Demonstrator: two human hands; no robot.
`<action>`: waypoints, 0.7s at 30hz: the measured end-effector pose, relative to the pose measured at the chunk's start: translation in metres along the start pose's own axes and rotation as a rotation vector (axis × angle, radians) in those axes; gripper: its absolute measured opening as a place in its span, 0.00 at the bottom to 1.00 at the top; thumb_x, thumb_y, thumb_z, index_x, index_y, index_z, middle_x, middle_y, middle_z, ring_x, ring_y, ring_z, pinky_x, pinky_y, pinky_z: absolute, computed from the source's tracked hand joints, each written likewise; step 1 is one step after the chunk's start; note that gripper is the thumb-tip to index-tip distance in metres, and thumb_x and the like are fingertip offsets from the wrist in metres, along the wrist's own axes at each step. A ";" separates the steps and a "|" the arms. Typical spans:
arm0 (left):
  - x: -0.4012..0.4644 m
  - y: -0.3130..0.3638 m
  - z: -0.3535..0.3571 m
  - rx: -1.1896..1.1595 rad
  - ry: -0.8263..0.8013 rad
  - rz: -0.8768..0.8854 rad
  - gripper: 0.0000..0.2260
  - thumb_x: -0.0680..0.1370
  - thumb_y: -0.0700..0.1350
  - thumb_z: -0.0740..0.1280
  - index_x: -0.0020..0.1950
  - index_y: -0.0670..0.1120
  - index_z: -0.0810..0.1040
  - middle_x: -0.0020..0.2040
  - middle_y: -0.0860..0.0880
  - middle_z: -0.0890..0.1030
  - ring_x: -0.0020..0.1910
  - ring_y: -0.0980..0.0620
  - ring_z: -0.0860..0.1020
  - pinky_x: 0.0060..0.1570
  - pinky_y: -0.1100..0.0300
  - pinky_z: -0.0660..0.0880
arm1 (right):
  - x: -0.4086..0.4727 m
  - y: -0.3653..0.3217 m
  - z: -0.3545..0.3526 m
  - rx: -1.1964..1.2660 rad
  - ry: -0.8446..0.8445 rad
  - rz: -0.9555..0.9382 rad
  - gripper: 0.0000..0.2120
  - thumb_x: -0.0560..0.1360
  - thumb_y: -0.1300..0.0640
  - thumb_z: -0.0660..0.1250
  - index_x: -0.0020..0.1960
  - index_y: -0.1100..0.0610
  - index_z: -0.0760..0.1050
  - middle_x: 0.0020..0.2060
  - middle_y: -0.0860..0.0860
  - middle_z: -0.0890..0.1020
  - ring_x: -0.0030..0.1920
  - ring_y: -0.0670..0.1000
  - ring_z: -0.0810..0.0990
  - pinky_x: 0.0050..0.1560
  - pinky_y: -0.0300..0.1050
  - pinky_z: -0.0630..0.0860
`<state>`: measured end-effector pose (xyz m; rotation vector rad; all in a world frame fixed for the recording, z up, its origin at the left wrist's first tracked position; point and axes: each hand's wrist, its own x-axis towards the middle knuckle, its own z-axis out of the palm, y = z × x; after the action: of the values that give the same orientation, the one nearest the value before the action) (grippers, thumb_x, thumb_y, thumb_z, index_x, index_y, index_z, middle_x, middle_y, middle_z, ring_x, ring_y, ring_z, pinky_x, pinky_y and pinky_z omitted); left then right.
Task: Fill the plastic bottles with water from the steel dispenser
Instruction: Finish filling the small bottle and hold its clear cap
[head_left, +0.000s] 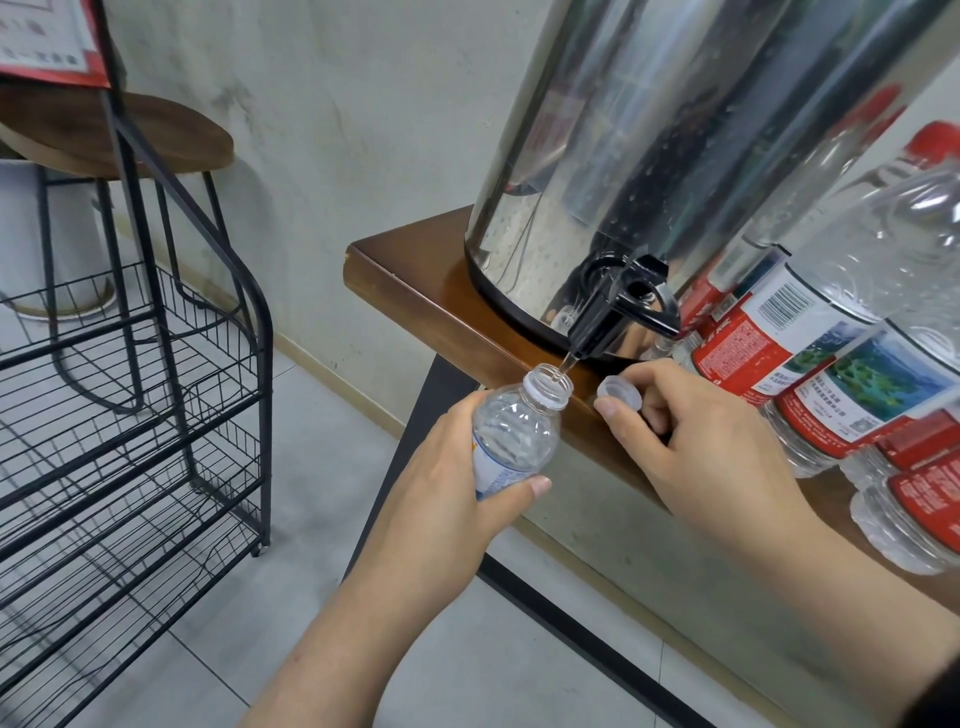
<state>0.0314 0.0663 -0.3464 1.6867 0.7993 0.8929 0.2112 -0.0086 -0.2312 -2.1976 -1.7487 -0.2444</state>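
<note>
1. Because the water had to fall right into the hole, the left hand (457, 467) held the small bottle (514, 431) just under the black tap (602, 322), with its open top tipped a little toward the spout.
2. The fingers and thumb of that hand were wrapped round the middle of the bottle, so it could not slip away while it got heavier.
3. A thin stream of water (563, 366) ran from the tap to the bottle's mouth, right above the left hand.
4. The right hand (691, 431) was just beside the left one, and it pinched the clear cap (619, 396) between thumb and fingers. I think it kept the cap close so the bottle could be shut fast when it was full.
5. The right hand also rested at the edge of the brown table (415, 291), which probably kept it steady.
6. The steel dispenser (649, 156) stood on the table above and behind both hands, with its tap hanging out over the edge, so a bottle could fit below.
7. The small bottle was clear and bumpy, with a white label and no cap on. I could not tell how much water was inside it.
8. More bottles with red labels (810, 364) stood to the right of the right hand, near the dispenser.
</note>
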 end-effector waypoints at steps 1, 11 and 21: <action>0.000 0.000 0.000 0.003 -0.002 -0.002 0.30 0.75 0.57 0.75 0.71 0.67 0.63 0.62 0.68 0.73 0.61 0.68 0.73 0.50 0.80 0.69 | 0.000 0.000 0.000 0.008 -0.005 0.001 0.11 0.78 0.35 0.60 0.54 0.39 0.74 0.33 0.42 0.73 0.37 0.43 0.75 0.34 0.41 0.66; -0.001 0.002 -0.001 -0.005 -0.012 -0.003 0.29 0.75 0.58 0.74 0.71 0.67 0.63 0.61 0.67 0.73 0.61 0.66 0.74 0.49 0.80 0.69 | -0.009 -0.005 -0.016 0.456 0.128 0.149 0.02 0.75 0.49 0.69 0.48 0.45 0.79 0.36 0.47 0.82 0.32 0.46 0.75 0.33 0.40 0.73; 0.000 0.003 -0.001 -0.020 -0.004 0.020 0.28 0.75 0.58 0.75 0.69 0.70 0.63 0.62 0.68 0.74 0.62 0.67 0.73 0.51 0.77 0.70 | -0.001 -0.035 -0.045 0.603 0.247 0.173 0.20 0.83 0.46 0.58 0.37 0.55 0.73 0.27 0.60 0.70 0.27 0.58 0.66 0.29 0.52 0.65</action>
<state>0.0312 0.0656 -0.3433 1.6815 0.7698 0.9077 0.1799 -0.0180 -0.1843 -1.7726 -1.2763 0.0510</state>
